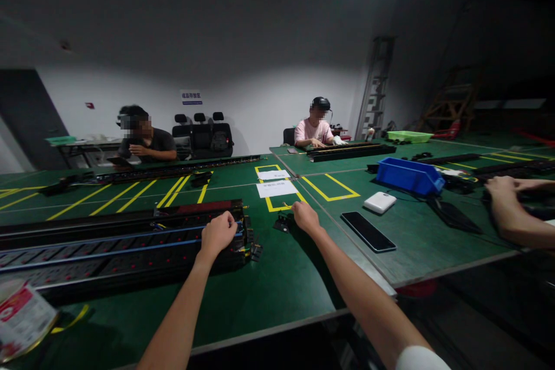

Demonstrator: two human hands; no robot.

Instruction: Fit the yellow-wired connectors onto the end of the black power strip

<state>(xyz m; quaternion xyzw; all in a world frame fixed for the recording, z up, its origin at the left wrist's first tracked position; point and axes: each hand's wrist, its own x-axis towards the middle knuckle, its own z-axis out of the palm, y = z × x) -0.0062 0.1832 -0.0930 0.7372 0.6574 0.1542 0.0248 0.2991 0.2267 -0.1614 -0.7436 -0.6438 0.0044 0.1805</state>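
Note:
Long black socket strips [143, 248] with red dots and blue edges lie side by side at the left, wires and small black end pieces [256, 251] showing at their right end. My left hand [220, 234] rests on that end with curled fingers; what its fingertips grip is hidden. To the right, my right hand [306, 217] is closed in a pinch just above the table, a thin yellowish wire-like bit at its fingertips. A small black part [281, 224] lies on the table beside it.
White paper sheets [276, 188] lie beyond my hands. On the right are a phone [368, 231], a white power bank [380, 202] and a blue bin [407, 176]. A paper tub [23, 318] stands front left. A co-worker's hands [505, 202] are at far right; two people sit opposite.

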